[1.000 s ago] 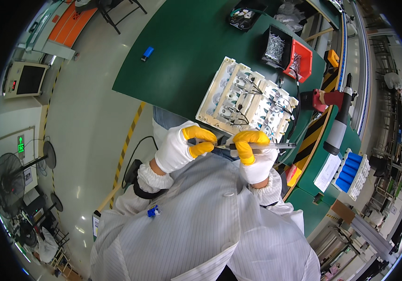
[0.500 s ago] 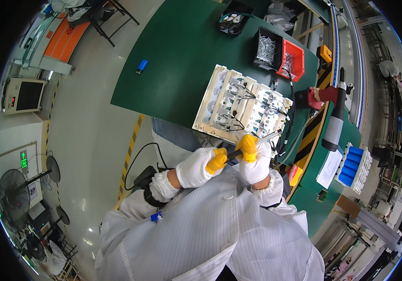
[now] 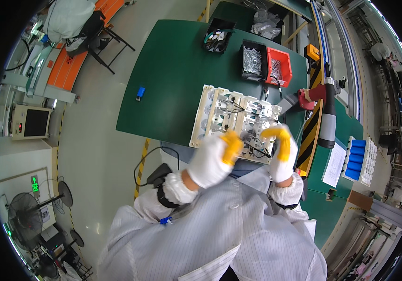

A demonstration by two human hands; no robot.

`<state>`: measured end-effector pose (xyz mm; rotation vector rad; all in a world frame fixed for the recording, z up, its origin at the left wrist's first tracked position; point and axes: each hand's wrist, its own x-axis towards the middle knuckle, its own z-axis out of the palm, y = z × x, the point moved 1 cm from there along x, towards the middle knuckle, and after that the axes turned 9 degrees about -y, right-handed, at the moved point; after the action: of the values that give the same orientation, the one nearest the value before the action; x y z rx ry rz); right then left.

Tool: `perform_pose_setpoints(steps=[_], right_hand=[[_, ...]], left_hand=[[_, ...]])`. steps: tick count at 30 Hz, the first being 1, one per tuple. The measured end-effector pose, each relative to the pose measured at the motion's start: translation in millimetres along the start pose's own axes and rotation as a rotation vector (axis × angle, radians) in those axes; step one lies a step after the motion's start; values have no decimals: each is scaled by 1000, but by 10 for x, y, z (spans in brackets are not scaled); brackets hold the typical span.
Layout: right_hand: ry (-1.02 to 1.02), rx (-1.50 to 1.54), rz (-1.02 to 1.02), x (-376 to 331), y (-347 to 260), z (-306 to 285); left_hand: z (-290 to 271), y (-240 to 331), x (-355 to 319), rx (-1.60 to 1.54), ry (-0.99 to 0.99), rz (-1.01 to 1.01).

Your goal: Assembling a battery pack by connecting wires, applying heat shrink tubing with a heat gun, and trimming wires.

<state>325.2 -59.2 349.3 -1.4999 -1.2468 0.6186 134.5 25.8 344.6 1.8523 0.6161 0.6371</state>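
Note:
A cream rectangular module [image 3: 205, 105] with round openings, metal tabs and black wires lies on the green bench, close in front of me. My left hand [image 3: 215, 157], in a white glove with yellow fingertips, is over its near edge. Its fingers are closed and smeared by motion; a dark bit shows beside the fingertips, but I cannot make out what it is. My right hand [image 3: 281, 149], gloved alike, is at the module's near right corner. Its fingers are bent leftward, with a gap between forefinger and thumb and nothing visible there.
Black bin [image 3: 253, 60] and red bin [image 3: 279, 65] of small metal parts stand behind the module. A red, black and grey power tool [image 3: 327, 110] is at the right. Blue cylinders [image 3: 355, 159] sit in a white holder beyond a paper sheet [image 3: 334, 161]. A small blue object [image 3: 140, 93] lies left.
The black-handled silver tool that both hands gripped is no longer clearly seen. My hands have moved apart, over the module's near edge. The whole view has shifted.

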Motion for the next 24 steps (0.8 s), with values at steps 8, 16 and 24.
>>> perform_pose_setpoints(steps=[8,16,24], right_hand=[[4,-48,647,-72,1336,-609],[25,826,761,-155,1389,-399],[32,152,330,38,900,-630]], left_hand=[[-1050,-1919,-263,596,431,-490],[-849,-1501,-107,453,559,-408],[126,-139,-50,553,-171,263]])
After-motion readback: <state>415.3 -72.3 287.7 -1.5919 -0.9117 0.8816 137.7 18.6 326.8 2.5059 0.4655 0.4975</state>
